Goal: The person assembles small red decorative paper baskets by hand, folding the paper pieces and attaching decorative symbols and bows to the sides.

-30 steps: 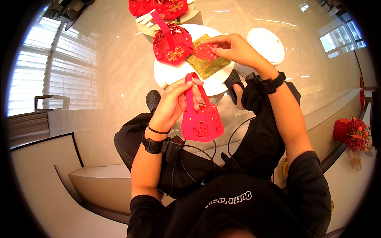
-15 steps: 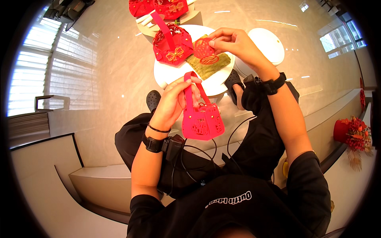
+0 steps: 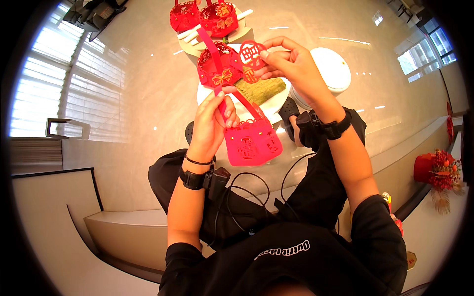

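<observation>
My left hand (image 3: 216, 114) is closed on the strap handle of a small red cut-out basket (image 3: 254, 143), which hangs in front of my knees. Between thumb and fingers of my right hand (image 3: 292, 64) is a red cut-out ornament (image 3: 252, 55), held upright just above the stool. Below it dangles a smaller cut-out piece (image 3: 250, 75). Another red basket (image 3: 217, 66) with a gold bow stands on the round white stool (image 3: 205, 93), left of the ornament. A folded olive-green cloth (image 3: 260, 92) lies on that stool, partly behind my hands.
Two more red baskets (image 3: 218, 20) sit on a farther round stool (image 3: 242, 35), beside white rolled sticks (image 3: 189, 33). A white round lidded bin (image 3: 330, 69) stands to the right. Black cables (image 3: 247, 197) loop over my lap. A red flower pot (image 3: 423, 165) is at far right.
The ornament has turned to show its other face and come slightly closer to the standing basket. The hanging basket has tilted and swung a little, its handle slanting more.
</observation>
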The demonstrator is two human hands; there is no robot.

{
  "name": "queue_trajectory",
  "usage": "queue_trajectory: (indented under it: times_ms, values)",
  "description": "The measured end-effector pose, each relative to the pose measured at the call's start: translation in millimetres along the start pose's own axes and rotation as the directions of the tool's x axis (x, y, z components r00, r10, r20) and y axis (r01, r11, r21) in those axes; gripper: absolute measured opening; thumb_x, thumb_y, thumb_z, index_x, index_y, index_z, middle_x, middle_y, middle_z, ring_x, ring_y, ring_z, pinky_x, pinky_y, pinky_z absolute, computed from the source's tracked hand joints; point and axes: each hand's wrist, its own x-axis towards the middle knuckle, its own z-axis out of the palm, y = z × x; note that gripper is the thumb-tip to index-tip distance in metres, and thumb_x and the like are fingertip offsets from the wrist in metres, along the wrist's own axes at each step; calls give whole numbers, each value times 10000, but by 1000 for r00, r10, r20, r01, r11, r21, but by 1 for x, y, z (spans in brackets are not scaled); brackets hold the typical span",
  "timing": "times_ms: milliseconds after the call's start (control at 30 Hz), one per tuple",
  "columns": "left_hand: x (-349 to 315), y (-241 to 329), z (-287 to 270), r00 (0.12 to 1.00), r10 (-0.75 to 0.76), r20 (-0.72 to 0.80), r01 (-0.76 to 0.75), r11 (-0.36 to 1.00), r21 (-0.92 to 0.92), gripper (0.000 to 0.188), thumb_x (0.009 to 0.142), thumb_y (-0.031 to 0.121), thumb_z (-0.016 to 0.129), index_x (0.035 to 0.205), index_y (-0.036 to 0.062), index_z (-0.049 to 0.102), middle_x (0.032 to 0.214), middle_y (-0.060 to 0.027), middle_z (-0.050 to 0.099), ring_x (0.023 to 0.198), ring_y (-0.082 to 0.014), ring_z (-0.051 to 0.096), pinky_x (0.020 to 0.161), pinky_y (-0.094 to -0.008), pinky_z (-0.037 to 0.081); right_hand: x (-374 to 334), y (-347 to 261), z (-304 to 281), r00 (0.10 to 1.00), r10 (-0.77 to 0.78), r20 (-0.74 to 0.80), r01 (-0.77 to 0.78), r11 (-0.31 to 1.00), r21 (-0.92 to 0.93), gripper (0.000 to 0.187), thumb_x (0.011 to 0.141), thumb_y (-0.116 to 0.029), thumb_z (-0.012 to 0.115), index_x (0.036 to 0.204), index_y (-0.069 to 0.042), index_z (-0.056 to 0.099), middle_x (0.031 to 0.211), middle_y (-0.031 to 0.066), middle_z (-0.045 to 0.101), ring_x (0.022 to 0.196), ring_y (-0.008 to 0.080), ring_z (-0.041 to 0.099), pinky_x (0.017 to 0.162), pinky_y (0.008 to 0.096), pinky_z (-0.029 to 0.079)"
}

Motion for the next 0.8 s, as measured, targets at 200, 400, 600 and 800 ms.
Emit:
queue_trajectory:
  times_ms: [200,400,600,800]
  values:
    - [10,7,-27,1000,-13,1,13,998,-62,288,998,197,412,1145,-11,548,615,40,337,478,-51,310,495,-221,313,8,25,-27,999,13,-41,-15,999,-46,246,932,-156,594,1120,0,559,902,125,691,817,160,693,742,246,545]
    - [7,26,-57,977,110,181,-71,975,-212,260,1001,174,397,1098,-6,557,580,25,346,428,-63,306,443,-209,287,8,27,-39,996,24,-84,-32,996,-88,254,932,-151,592,1126,10,558,903,122,689,808,152,683,744,245,540]
    - [3,38,-69,927,364,86,-320,891,-322,272,1003,192,374,1102,29,567,569,16,339,423,-87,312,449,-242,311,9,32,-38,997,10,-70,-16,996,-85,262,933,-147,590,1137,15,561,901,123,688,823,157,683,748,256,542]
    - [1,46,-74,899,417,134,-357,875,-327,299,1004,208,366,1135,29,566,588,8,363,430,-98,327,461,-251,331,11,42,-35,1000,16,-7,-16,991,-135,297,926,-132,599,1182,20,582,901,111,687,832,145,671,765,252,528]
